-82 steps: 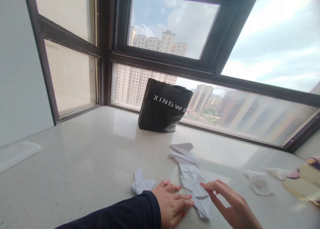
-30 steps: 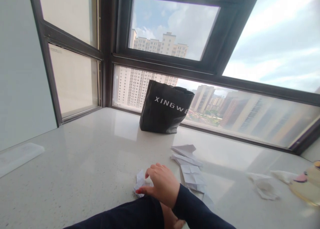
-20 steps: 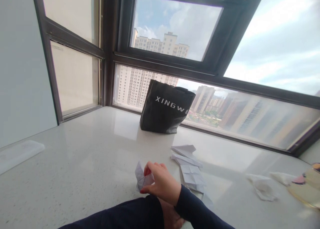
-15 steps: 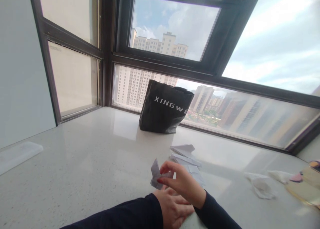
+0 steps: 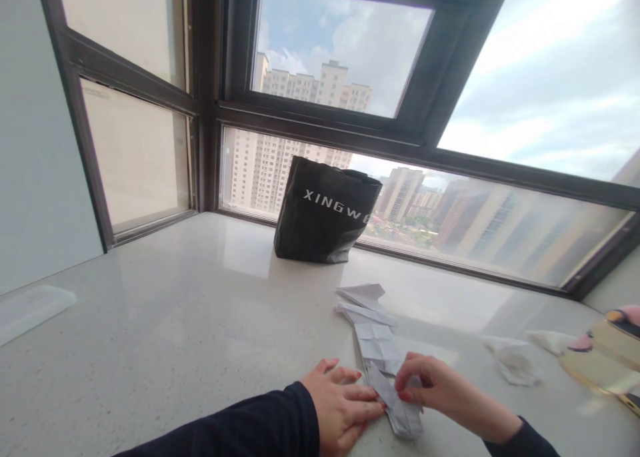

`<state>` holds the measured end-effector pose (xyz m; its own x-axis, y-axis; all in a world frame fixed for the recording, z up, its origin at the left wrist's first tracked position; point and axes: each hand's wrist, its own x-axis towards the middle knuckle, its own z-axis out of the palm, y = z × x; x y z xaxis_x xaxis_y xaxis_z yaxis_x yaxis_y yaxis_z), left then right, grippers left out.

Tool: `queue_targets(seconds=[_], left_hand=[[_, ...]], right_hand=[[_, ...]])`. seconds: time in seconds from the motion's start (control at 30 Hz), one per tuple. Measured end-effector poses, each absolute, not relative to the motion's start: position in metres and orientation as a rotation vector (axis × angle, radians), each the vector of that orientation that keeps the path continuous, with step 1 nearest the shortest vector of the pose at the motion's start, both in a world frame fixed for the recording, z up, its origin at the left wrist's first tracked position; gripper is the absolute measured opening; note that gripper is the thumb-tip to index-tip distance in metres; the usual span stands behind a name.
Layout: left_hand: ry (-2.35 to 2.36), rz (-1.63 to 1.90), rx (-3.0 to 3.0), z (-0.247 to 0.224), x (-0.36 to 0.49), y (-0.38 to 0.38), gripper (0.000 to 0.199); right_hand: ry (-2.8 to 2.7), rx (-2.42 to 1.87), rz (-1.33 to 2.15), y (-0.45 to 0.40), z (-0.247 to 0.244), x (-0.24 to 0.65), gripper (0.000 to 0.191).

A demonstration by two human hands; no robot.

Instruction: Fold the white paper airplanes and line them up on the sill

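Note:
My left hand [image 5: 343, 407] lies flat on the white counter with its fingers stretched out, the fingertips touching the left edge of a folded white paper [image 5: 395, 404]. My right hand [image 5: 435, 385] pinches that paper from the right between thumb and index finger. This paper is small, with several folded layers, and rests at the near end of a row of other papers. Just beyond it lies a creased paper sheet [image 5: 377, 344]. Farther back are two pointed folded papers, the nearer one [image 5: 367, 314] and the farther one [image 5: 365, 295].
A black bag [image 5: 325, 217] with white lettering stands by the window. Crumpled white tissue [image 5: 515, 360] lies to the right, beside a yellowish and pink object [image 5: 600, 360]. A translucent white flat piece [image 5: 37, 310] is at the far left of the counter [image 5: 175, 324].
My right hand has moved the small folded paper from above my left hand to the right and down onto the counter. My left hand is now uncovered, its fingers against the paper.

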<state>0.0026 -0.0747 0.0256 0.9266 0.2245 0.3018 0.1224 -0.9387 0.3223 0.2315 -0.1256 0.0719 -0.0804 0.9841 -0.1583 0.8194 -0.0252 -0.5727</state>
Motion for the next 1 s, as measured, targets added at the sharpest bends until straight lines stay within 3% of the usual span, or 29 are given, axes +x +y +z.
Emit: queue_targets(seconds=[0.3,0.53,0.8,1.0], left_hand=[[0.3,0.526,2.846,0.024,0.005,-0.077,0.035],[0.358,0.516,2.865,0.024,0.007,-0.077,0.043],[0.272,0.48,2.819,0.021,0.007,-0.074,0.04],[0.241,0.482,2.838,0.026,0.004,-0.074,0.039]], right_hand=[[-2.063,-2.097,0.444,-0.129,0.078,0.206,0.016],[-2.081,-2.1,0.348,-0.134,0.082,0.196,0.02],[-2.054,-2.011,-0.053,-0.14,0.08,0.207,0.018],[-2.034,-1.849,0.054,-0.133,0.108,0.181,0.014]])
